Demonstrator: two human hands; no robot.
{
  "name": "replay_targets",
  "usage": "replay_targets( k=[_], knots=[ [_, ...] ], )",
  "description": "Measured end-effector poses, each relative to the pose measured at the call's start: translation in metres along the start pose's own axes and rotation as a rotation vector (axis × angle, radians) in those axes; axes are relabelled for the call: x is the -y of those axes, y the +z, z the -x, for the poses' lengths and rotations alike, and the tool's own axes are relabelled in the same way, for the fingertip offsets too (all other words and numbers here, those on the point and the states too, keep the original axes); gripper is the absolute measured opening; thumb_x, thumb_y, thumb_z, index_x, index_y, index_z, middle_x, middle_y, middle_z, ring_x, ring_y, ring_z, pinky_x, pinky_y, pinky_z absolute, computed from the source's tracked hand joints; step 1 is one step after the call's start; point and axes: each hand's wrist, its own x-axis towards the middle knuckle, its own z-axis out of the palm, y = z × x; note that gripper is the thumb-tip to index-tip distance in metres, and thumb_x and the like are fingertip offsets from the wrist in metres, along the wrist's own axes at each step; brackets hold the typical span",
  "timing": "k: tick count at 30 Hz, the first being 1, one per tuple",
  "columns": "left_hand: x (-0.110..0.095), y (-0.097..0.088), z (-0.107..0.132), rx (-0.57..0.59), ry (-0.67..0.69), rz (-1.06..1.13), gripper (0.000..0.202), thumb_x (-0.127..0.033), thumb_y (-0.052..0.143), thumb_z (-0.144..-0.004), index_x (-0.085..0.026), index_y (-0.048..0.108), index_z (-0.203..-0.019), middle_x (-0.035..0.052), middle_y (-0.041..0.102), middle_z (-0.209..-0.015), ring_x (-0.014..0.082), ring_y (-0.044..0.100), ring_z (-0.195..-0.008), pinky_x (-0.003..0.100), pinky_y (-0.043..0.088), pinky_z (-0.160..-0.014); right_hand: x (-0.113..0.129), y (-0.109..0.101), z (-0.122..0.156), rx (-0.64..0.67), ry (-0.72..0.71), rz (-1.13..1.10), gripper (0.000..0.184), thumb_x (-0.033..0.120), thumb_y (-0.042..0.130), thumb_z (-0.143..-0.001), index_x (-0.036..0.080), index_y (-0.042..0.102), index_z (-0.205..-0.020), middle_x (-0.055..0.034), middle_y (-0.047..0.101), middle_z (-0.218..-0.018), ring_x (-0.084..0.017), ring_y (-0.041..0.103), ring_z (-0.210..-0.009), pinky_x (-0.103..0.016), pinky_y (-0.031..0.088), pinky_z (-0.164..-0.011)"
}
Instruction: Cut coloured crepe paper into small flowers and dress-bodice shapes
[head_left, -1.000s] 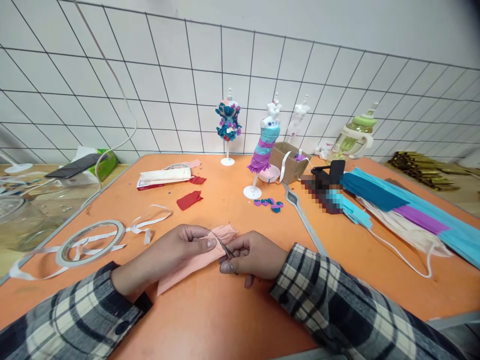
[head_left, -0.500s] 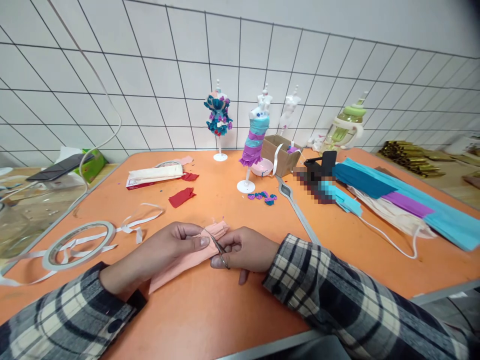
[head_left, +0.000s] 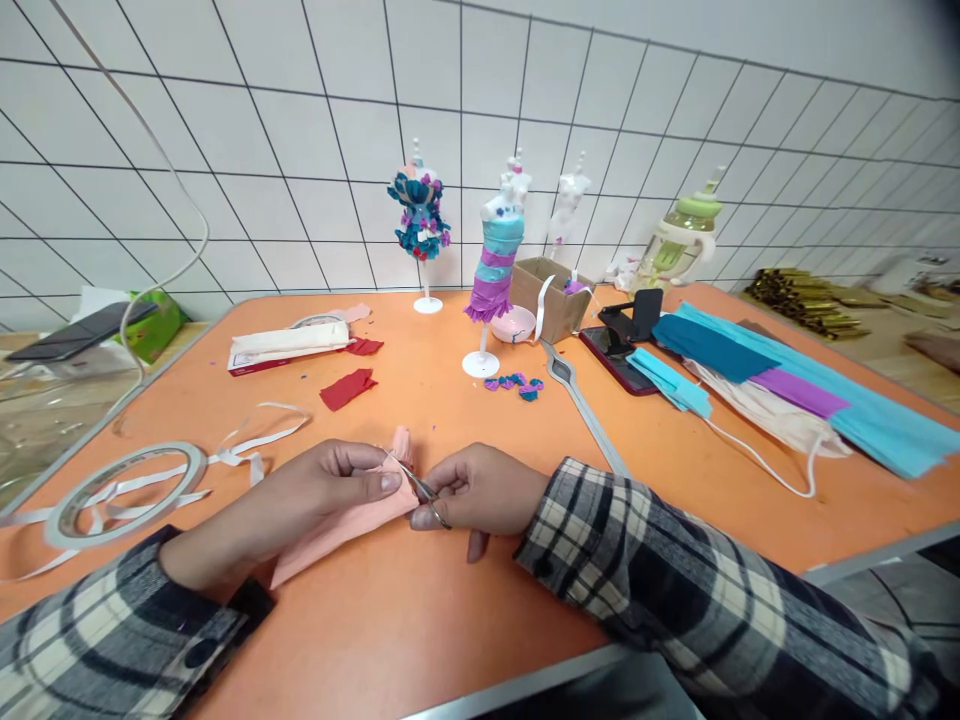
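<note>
My left hand (head_left: 341, 488) pinches a folded strip of pink crepe paper (head_left: 337, 535) between thumb and fingers, low over the orange table. In my right hand (head_left: 480, 490) is a small pair of scissors (head_left: 421, 488), thumb and fingers closed around its handles. The blades lie across the paper's right end, close to my left fingertips. Beyond the blades, a narrow end piece (head_left: 402, 440) of the paper sticks up and bends away. How far the cut runs through is hard to see.
Behind my hands stand a mini dress form in blue and purple paper (head_left: 495, 270) and another with ruffles (head_left: 421, 220). A tape roll (head_left: 124, 495) lies left, red paper scraps (head_left: 348, 389) ahead. At right are a phone (head_left: 619, 362) and crepe paper sheets (head_left: 810, 375).
The scissors' blades have moved across the pink paper, and its far end now bends up, apart from the rest. The whole view has shifted slightly.
</note>
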Motion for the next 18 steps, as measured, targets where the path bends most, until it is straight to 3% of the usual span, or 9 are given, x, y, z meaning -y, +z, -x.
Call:
replay_targets(
  k=[4, 7, 12, 18],
  knots=[
    [-0.0006, -0.0001, -0.0012, 0.007, 0.01, -0.02, 0.018, -0.037, 0.071, -0.084, -0.022, 0.08, -0.079, -0.0004, 0.074, -0.073, 0.0144, 0.063, -0.066, 0.02, 0.049, -0.061, -0.0017, -0.0008, -0.0001, 0.029, -0.018, 0.022, 0.043, 0.05, 0.083, -0.062, 0.016, 0.067, -0.084, 0.008, 0.03, -0.06, -0.005, 0.038, -0.051, -0.022, 0.056, -0.04],
    [-0.0013, -0.001, -0.0015, 0.038, 0.011, -0.025, 0.017, -0.037, 0.071, -0.084, -0.024, 0.081, -0.083, 0.0005, 0.075, -0.078, 0.0167, 0.066, -0.075, 0.021, 0.05, -0.067, -0.0003, -0.0013, 0.0006, 0.037, -0.006, 0.023, 0.045, 0.051, 0.083, -0.062, 0.016, 0.069, -0.086, 0.0088, 0.029, -0.057, -0.004, 0.037, -0.049, -0.02, 0.055, -0.041],
    [-0.0006, -0.0074, -0.0001, 0.044, -0.006, -0.037, 0.02, -0.039, 0.071, -0.082, -0.025, 0.082, -0.092, 0.0027, 0.078, -0.084, 0.0216, 0.068, -0.085, 0.026, 0.051, -0.077, 0.0018, -0.0012, 0.0021, 0.031, 0.004, 0.027, 0.046, 0.049, 0.08, -0.065, 0.015, 0.07, -0.093, 0.0065, 0.042, -0.063, -0.005, 0.044, -0.053, -0.02, 0.055, -0.043],
    [-0.0028, -0.0087, -0.0002, 0.072, -0.01, -0.095, 0.02, -0.04, 0.073, -0.08, -0.023, 0.081, -0.085, 0.0026, 0.076, -0.079, 0.0235, 0.067, -0.082, 0.03, 0.051, -0.079, 0.006, -0.0002, 0.0067, 0.102, 0.014, 0.022, 0.042, 0.05, 0.082, -0.066, 0.018, 0.066, -0.087, 0.0077, 0.03, -0.061, -0.005, 0.041, -0.053, -0.016, 0.053, -0.045]
  ],
)
